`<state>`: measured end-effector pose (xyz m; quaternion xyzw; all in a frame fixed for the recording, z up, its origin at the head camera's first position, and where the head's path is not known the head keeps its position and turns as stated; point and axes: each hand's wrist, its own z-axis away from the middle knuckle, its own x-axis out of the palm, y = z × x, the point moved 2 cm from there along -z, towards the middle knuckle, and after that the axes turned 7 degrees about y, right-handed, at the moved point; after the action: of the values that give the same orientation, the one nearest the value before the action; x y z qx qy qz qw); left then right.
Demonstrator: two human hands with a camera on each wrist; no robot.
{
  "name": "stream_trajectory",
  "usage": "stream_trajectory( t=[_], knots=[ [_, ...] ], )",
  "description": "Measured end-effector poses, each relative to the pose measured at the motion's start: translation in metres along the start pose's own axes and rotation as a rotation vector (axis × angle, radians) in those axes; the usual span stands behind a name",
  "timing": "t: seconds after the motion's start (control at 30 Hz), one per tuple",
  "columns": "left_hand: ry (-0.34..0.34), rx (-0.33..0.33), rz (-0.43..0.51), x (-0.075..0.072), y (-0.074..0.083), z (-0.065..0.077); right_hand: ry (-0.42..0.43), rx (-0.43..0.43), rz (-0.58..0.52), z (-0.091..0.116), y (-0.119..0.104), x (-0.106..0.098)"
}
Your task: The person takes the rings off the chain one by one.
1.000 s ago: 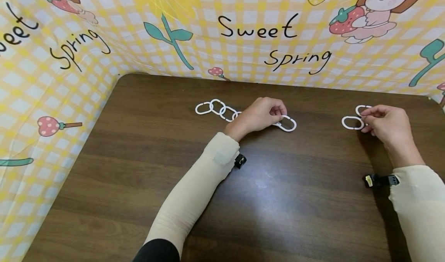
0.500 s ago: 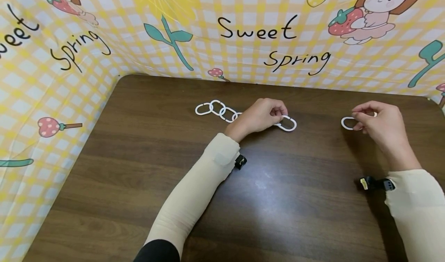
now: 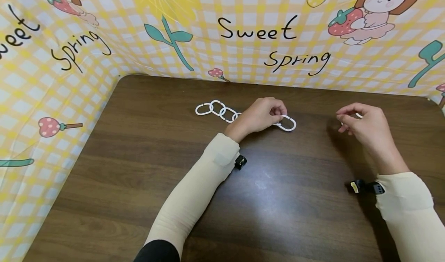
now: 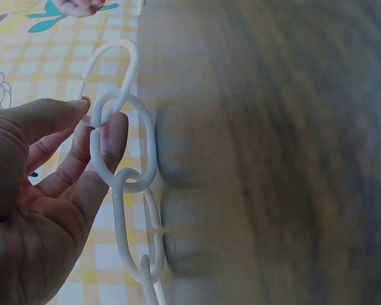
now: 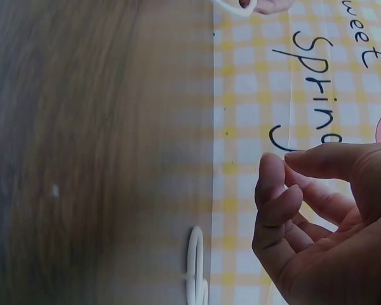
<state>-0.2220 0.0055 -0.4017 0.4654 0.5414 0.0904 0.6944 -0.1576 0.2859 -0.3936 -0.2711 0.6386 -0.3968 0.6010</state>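
White chain: joined oval links (image 4: 119,219) lying along the far part of the desk (image 3: 139,177), the left end uncovered, the middle hidden under a wrist.
Left hand (image 3: 257,115): thumb and forefinger pinch the white chain where its last two links join, close to its right end.
Right hand (image 3: 368,129): fingers curled, thumb and forefinger tips brought together, poised above the loose links.
Loose links: two white ovals (image 5: 200,254) on the desk, well apart from the white chain; in the head view the right hand masks nearly all of them.
Backdrop: yellow-checked cloth (image 3: 243,63) lettered "Sweet Spring", rising at the desk's far and left edges.
Forearms: cream sleeves (image 3: 191,200), with black devices (image 3: 240,161) at the wrists.
Change over one second: the right hand has shifted leftward, covering links previously plain to see; the left hand and white chain keep their places.
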Motion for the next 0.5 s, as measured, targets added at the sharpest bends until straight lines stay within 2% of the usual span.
stream_trajectory(
  t=[0.27, 0.5],
  knots=[
    [-0.002, -0.031, 0.03, -0.001, -0.001, 0.002, -0.053, -0.04, -0.031, -0.001, -0.008, 0.014],
    [-0.001, -0.031, 0.033, -0.001, -0.001, 0.003, -0.058, -0.083, -0.029, 0.0, -0.015, 0.024]
  ],
)
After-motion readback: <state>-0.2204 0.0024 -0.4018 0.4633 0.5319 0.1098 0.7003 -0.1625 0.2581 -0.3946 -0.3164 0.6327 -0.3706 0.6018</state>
